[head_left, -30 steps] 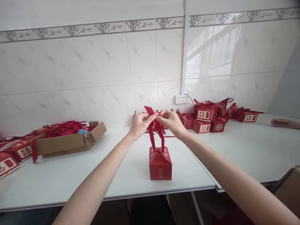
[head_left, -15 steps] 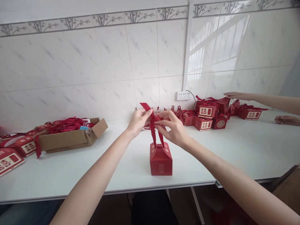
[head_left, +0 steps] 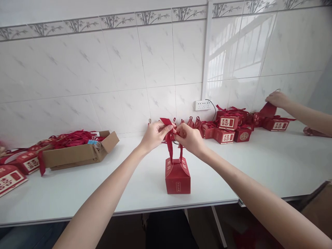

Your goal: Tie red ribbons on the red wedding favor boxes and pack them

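Note:
A small red gift box stands upright on the white table, close to its front edge. Red ribbon rises in two strands from the box's top to my hands. My left hand is closed, pinching the ribbon between thumb and fingers, with one flat end sticking up above the fingertips. Right beside it, my right hand also pinches the ribbon. The fingertips of both hands nearly meet, and they partly hide the knot or loop between them.
At left, a cardboard box holds a heap of red ribbons, beside more red boxes. Several red gift boxes are stacked along the wall at right. Another person's hand holds a red piece there. A power strip is on the wall.
My right hand's fingers have closed in from a looser spread to a pinch, nearer my left hand. The other person's hand has moved right and lifted a red piece.

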`<control>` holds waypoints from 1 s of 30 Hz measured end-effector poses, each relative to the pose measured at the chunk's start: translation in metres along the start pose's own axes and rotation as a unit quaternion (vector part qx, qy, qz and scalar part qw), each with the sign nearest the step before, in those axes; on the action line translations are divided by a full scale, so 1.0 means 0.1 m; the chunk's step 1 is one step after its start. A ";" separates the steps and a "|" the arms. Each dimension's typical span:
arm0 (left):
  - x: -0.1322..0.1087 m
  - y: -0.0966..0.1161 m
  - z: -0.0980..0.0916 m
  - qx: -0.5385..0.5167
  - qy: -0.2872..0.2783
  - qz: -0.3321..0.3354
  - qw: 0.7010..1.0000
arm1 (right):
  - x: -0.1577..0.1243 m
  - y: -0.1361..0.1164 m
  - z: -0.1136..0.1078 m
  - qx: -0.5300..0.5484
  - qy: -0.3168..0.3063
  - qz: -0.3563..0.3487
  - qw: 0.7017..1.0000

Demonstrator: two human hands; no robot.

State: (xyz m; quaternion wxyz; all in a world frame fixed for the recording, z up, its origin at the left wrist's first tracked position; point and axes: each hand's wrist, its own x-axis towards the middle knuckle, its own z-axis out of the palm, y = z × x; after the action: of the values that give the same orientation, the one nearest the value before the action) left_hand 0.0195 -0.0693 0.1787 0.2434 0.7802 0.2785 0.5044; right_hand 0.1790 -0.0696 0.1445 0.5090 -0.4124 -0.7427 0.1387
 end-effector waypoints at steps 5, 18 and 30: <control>-0.01 -0.03 0.02 -0.014 0.001 -0.005 1.000 | -0.06 -0.07 -0.02 -0.022 -0.027 -0.010 0.999; -0.95 -0.81 -0.33 -0.052 0.120 -0.287 0.949 | -0.93 0.39 -0.61 -0.102 0.115 0.158 0.975; -1.06 -0.89 -0.39 0.210 -0.120 -0.301 0.922 | -1.00 0.62 -0.59 -0.193 -0.158 0.252 0.935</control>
State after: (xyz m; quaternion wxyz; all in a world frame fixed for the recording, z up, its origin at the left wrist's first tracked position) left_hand -0.0686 -0.0732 0.0651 0.2464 0.7474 0.5685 0.2396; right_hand 0.2740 -0.1192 0.0678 0.2442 -0.6494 -0.6975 0.1793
